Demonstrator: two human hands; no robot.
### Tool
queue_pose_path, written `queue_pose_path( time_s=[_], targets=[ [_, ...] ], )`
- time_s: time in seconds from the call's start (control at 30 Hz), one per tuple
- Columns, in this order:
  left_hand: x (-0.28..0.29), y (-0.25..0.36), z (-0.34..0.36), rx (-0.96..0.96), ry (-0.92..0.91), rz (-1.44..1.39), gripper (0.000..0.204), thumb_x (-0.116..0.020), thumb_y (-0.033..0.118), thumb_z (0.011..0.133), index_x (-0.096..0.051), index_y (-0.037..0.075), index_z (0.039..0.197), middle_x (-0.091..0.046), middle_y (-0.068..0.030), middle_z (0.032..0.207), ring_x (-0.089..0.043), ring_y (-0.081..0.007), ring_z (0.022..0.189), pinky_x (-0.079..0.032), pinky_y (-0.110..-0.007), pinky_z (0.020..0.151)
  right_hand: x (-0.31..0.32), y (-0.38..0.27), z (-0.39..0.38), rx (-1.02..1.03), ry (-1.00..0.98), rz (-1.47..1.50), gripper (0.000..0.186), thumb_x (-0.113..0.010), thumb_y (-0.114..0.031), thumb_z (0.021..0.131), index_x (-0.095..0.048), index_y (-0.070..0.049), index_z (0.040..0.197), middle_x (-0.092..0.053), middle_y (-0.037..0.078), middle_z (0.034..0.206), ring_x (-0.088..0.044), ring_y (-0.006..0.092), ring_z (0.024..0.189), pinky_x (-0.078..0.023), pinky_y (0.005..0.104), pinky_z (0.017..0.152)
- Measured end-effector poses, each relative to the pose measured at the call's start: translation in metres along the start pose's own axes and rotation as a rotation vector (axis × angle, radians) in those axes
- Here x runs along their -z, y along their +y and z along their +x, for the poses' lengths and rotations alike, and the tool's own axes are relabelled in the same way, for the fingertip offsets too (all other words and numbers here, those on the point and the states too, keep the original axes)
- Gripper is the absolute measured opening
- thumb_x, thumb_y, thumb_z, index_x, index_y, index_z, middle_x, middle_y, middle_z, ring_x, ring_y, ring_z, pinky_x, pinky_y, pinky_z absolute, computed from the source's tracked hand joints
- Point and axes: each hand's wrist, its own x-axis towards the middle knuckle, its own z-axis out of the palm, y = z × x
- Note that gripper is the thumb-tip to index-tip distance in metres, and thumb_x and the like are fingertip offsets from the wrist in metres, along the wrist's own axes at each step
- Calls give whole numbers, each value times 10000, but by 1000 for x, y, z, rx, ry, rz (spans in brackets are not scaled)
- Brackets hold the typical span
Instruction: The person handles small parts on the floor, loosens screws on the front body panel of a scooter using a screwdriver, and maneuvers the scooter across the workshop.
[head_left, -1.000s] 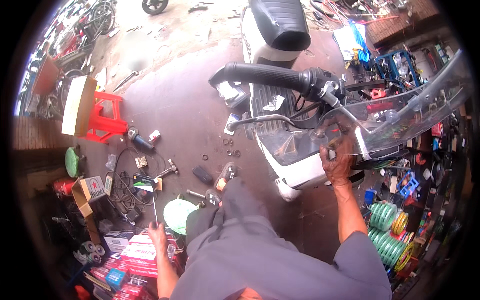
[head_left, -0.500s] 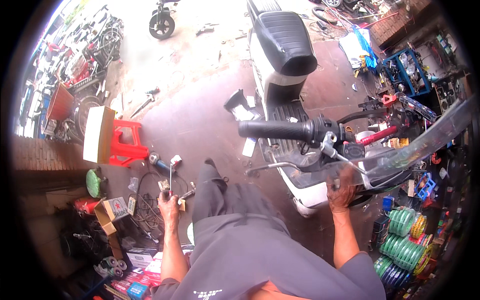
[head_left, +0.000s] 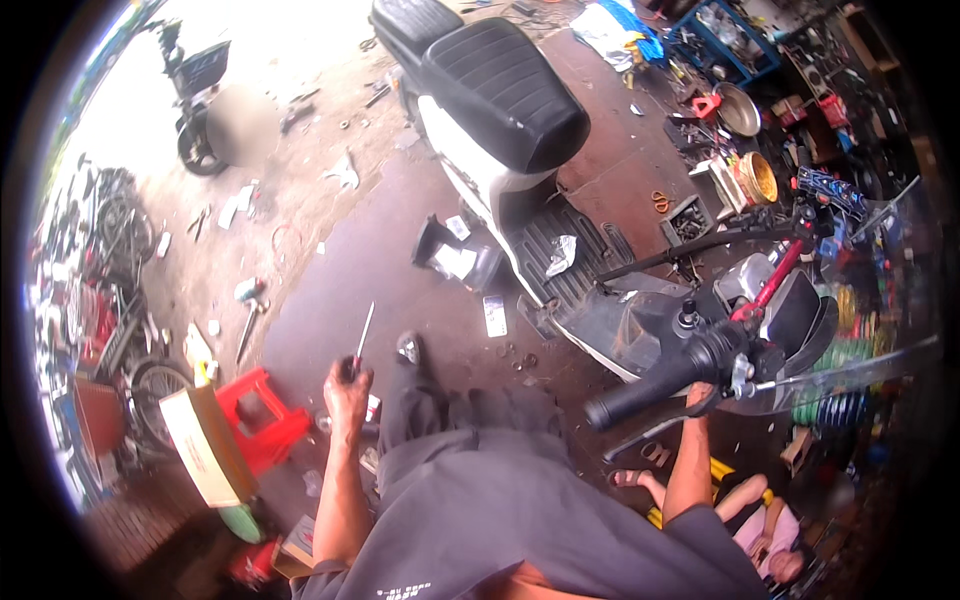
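My left hand (head_left: 348, 395) is closed round the red handle of a screwdriver (head_left: 367, 330), its thin metal shaft pointing up and away. To the right stands a white electric scooter (head_left: 462, 165) with a black ribbed seat (head_left: 505, 90). Its black handlebar grip (head_left: 650, 385) angles toward me, with a brake lever (head_left: 640, 437) beneath. My right hand (head_left: 700, 397) is at the handlebar, below the clear windshield (head_left: 850, 375). The handlebar parts partly cover it, so its fingers are hard to make out.
A red plastic stool (head_left: 262, 420) and a cardboard box (head_left: 207, 445) are at the left. Black and white pieces (head_left: 460, 255) lie by the footboard. Tools and parts clutter the right side. A seated person (head_left: 770, 530) is at the lower right.
The view has swung, and the handlebar has turned so its grip points more toward me. A seated person has come into view at the lower right. The screwdriver stays in my left hand.
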Motion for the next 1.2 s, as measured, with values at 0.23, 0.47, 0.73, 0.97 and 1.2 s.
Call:
queue_pose_path(
  time_s=[0.23,0.47,0.73,0.97,1.2],
  targets=[
    [8,11,73,2,-357,330,290,-623,176,719,-600,26,965,-654,-180,876,-628,-327,858,-475,-388,771,16,-42,13,-222,0,59,619,-668,-399,752,-471,13,1171,-486,216,1183,-432,355,1137,-314,469,971],
    [-45,48,128,-167,-421,380,252,-577,170,748,-531,12,938,-645,-188,894,-608,-373,862,-466,-428,753,18,-66,23,-344,-27,152,677,-676,-401,755,-432,46,1201,-465,239,1202,-420,342,1163,-302,436,993],
    [-155,77,153,-220,-638,433,241,-583,176,755,-520,5,913,-638,-200,870,-604,-387,841,-463,-441,731,15,-30,-6,-467,93,-185,662,-701,-322,754,-418,55,1220,-466,235,1214,-444,324,1143,-323,406,982],
    [-262,17,203,-314,-807,134,237,-649,134,763,-586,32,967,-652,-159,851,-630,-313,787,-475,-366,715,-32,-7,-31,-447,309,-191,826,-751,-216,704,-277,45,1328,-381,211,1314,-414,299,1173,-284,375,1016],
    [-335,16,253,-530,-890,180,145,-632,72,775,-549,19,881,-599,-128,743,-482,-215,630,-458,-332,662,-49,-49,-30,-723,383,-100,813,-699,-150,749,-187,3,1361,-424,195,1187,-443,262,1025,-342,343,883]
  ],
)
